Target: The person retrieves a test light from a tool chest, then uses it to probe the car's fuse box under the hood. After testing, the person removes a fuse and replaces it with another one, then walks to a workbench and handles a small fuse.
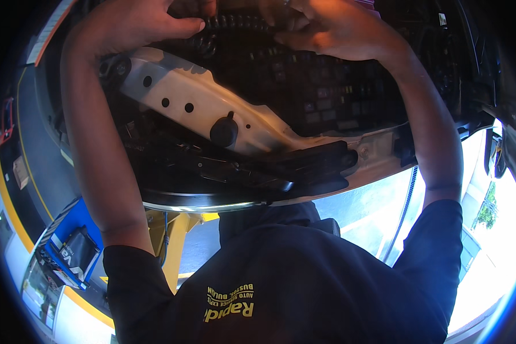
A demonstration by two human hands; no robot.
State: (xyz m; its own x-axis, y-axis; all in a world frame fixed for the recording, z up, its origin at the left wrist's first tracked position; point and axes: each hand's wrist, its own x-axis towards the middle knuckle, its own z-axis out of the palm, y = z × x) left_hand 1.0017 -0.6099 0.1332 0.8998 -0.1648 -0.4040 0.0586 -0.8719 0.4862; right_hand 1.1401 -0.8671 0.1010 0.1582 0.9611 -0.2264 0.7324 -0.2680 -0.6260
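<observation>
Both my arms reach forward into a car's engine bay. A black corrugated tube (241, 22) runs across the gap between my hands. My left hand (149, 22) is at its left end, thumb pointing along it; the other fingers are bent, partly cut off by the upper edge, and what they hold is hidden. At the tube's right end, my right hand (338, 28) has its fingers curled round it, partly in shadow. Below the hands lies a fuse box (327, 94) with rows of small fuses and relays, dim in the shade.
A pale metal crossmember (183, 94) with round holes spans the bay nearer me. Black plastic trim (309, 166) lies along the front edge, close to my body. Off to the left on the floor stands a blue box-shaped stand (74, 246), beside a yellow metal post (176, 246).
</observation>
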